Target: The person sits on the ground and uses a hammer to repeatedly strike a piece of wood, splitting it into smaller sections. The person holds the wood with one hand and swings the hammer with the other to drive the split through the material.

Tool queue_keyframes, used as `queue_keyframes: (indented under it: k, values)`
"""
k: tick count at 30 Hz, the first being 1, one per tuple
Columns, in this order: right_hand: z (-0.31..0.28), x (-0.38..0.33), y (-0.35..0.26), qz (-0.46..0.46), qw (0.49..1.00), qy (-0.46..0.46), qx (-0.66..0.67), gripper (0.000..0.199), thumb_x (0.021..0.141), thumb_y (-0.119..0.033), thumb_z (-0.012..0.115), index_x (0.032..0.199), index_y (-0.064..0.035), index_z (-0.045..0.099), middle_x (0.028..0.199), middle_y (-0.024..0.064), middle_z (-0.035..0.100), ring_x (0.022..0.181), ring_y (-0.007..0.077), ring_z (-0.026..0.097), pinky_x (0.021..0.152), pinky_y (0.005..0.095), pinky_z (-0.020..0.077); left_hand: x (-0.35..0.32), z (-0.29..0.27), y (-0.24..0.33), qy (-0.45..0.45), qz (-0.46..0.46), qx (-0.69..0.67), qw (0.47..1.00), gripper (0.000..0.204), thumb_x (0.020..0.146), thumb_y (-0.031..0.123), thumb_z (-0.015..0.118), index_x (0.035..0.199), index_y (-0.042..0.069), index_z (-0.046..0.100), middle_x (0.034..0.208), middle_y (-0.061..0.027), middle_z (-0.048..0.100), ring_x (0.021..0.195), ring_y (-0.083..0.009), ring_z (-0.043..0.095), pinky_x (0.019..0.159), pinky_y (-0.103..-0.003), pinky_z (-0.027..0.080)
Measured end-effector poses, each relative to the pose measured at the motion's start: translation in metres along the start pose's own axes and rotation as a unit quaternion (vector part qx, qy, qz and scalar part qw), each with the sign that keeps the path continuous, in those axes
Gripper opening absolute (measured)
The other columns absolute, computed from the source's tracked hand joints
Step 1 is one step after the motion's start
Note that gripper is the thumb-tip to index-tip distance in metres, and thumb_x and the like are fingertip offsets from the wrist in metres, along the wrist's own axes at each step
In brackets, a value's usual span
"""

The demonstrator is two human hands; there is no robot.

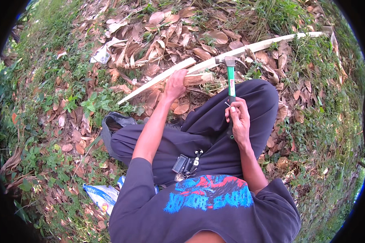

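My right hand [240, 121] is closed round the grip of a claw hammer [231, 79] with a green and black handle. The hammer's metal head points away from me. A thin nail [227, 104] sticks out at the fingers of the same hand. My left hand [175, 86] is wrapped over a short, rough piece of wood [199, 78], its fingertips partly hidden. Against that hand lies a pale wooden strip [150, 84], slanting down to the left. A longer pale strip [267, 42] runs from near the wood to the far right, passing behind the hammer head.
Dry brown leaves [158, 44] and green weeds [89, 101] cover the ground. My crossed legs [247, 95] in dark trousers lie just below the wood. A blue and white plastic bag [101, 196] rests at the left. A small dark device [181, 164] with keys sits on my lap.
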State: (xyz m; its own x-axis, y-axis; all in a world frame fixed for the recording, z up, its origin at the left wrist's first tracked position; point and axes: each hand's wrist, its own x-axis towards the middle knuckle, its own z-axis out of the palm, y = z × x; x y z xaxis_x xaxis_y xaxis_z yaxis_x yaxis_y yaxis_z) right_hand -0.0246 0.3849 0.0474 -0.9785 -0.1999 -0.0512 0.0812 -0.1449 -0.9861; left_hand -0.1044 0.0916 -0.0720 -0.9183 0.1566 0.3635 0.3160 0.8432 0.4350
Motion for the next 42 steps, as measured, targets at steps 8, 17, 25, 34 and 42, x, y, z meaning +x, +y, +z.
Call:
queue_keyframes:
  k: [8, 17, 25, 34, 42]
  values:
    - [-0.010, -0.002, 0.006, -0.004, 0.996, -0.004, 0.088, 0.009, 0.107, -0.009, 0.050, 0.109, -0.0007, 0.052, 0.118, 0.0088, 0.049, 0.081, 0.0111, 0.055, 0.064, 0.0243, 0.0465, 0.038, 0.042, 0.013, -0.028, -0.014, 0.129, 0.991, 0.013, 0.087, 0.002, 0.051, 0.098, 0.001, 0.058, 0.097, -0.0194, 0.066, 0.088, -0.0359, 0.062, 0.076, -0.046, 0.054]
    - [-0.015, -0.006, 0.002, -0.012, 0.993, 0.016, 0.117, 0.008, 0.107, -0.008, 0.049, 0.104, -0.0010, 0.051, 0.125, 0.0090, 0.045, 0.080, 0.0119, 0.055, 0.063, 0.0247, 0.0458, 0.114, -0.033, 0.003, -0.217, -0.036, 0.074, 0.973, 0.037, 0.083, 0.017, 0.077, 0.102, 0.005, 0.047, 0.097, -0.0155, 0.058, 0.094, -0.0363, 0.062, 0.081, -0.048, 0.050]
    - [-0.006, -0.002, -0.004, 0.020, 0.993, 0.007, 0.114, 0.009, 0.106, -0.007, 0.050, 0.103, 0.0001, 0.054, 0.124, 0.0110, 0.044, 0.080, 0.0094, 0.055, 0.064, 0.0244, 0.0478, 0.172, -0.051, -0.088, -0.065, 0.037, 0.142, 0.987, 0.055, 0.075, 0.024, 0.085, 0.120, 0.006, 0.057, 0.111, -0.0138, 0.067, 0.108, -0.0369, 0.062, 0.089, -0.047, 0.052]
    - [-0.005, 0.003, -0.005, 0.023, 0.997, 0.001, 0.076, 0.007, 0.106, -0.007, 0.050, 0.102, -0.0020, 0.052, 0.125, 0.0116, 0.045, 0.079, 0.0116, 0.054, 0.065, 0.0251, 0.0458, 0.169, -0.057, -0.059, -0.104, 0.059, 0.192, 0.974, 0.032, 0.073, 0.004, 0.073, 0.101, 0.007, 0.059, 0.089, -0.0144, 0.071, 0.093, -0.0347, 0.067, 0.082, -0.045, 0.051]
    - [-0.015, -0.001, -0.007, 0.033, 0.998, 0.014, 0.056, 0.006, 0.105, -0.005, 0.049, 0.102, -0.0011, 0.053, 0.126, 0.0123, 0.044, 0.081, 0.0111, 0.056, 0.066, 0.0252, 0.0480, 0.303, -0.172, 0.005, 0.074, 0.160, 0.318, 0.932, 0.013, 0.084, 0.006, 0.073, 0.097, 0.006, 0.070, 0.086, -0.0118, 0.074, 0.078, -0.0226, 0.067, 0.068, -0.034, 0.054]
